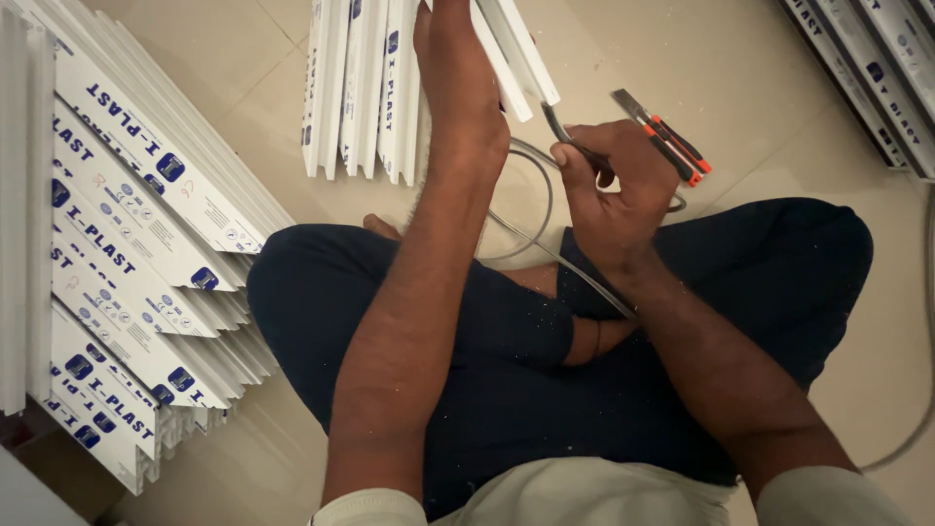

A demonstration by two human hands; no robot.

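Observation:
I sit cross-legged on a tiled floor in dark trousers. My left hand [458, 73] reaches forward and grips a white plastic channel strip [521, 54] that slants up out of the frame. My right hand [614, 190] is closed around a grey cable [545, 248], pinching its end near the strip's lower end. The cable loops on the floor and runs back across my lap.
A big stack of white plastic channel strips [127, 244] lies at my left. More strips stand ahead [360, 88] and at the top right corner [867, 68]. A cutter and a tool with orange-black handles [667, 136] lie on the floor by my right hand.

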